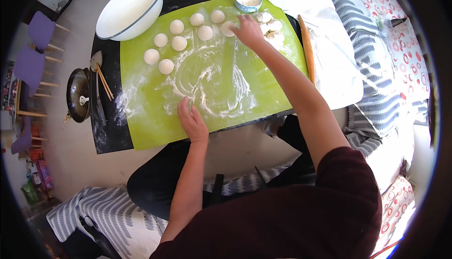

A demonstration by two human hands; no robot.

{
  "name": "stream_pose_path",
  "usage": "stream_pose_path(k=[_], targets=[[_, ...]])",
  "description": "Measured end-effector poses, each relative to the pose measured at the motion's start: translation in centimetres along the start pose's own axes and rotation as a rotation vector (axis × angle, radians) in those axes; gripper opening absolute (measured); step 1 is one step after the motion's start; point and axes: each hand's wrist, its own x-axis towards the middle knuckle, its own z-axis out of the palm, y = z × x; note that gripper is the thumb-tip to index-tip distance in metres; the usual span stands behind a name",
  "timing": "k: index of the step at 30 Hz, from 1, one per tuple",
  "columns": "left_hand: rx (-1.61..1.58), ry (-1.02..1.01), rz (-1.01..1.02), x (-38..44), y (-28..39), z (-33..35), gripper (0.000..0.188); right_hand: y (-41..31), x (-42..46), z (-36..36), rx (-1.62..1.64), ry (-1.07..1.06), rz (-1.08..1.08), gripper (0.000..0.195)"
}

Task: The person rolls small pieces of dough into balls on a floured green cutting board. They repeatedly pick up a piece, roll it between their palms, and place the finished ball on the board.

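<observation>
A green silicone mat [219,64], streaked with flour, covers most of a black table. My right hand [250,32] reaches to its far side, thumb at the edge of a smooth round dough ball [228,29]. Just right of the fingers sits a cluster of rougher, floured dough pieces [274,25], partly hidden by the hand. Several other smooth dough balls [179,43] lie in two curved rows to the left. At the near edge, my left hand [192,120] rests by the mat with nothing in it, fingertips near the smeared flour [203,91].
Behind the dough stands a small blue-and-white bowl [248,1] of flour. A large white basin [130,9] occupies the far left corner. A wooden rolling pin [307,48] lies along the right edge on white cloth [332,47]. Chopsticks [104,80], a spatula [96,61] and a wok [78,93] are left.
</observation>
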Motion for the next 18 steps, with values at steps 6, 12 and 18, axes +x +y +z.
stream_pose_path(k=[6, 12, 18], targets=[[-0.009, -0.003, -0.018, 0.2, 0.6, 0.3, 0.034, 4.8, -7.8, -2.0, -0.304, 0.112, -0.228, 0.035], [0.091, -0.006, 0.013, 0.3, 0.7, 0.6, 0.038, 2.1, -9.9, -2.4, -0.082, -0.106, -0.039, 0.038], [-0.061, -0.155, 0.094, -0.4, 2.6, 2.1, 0.066, -3.8, -14.8, -1.5, 0.974, -0.476, 0.432, 0.035]])
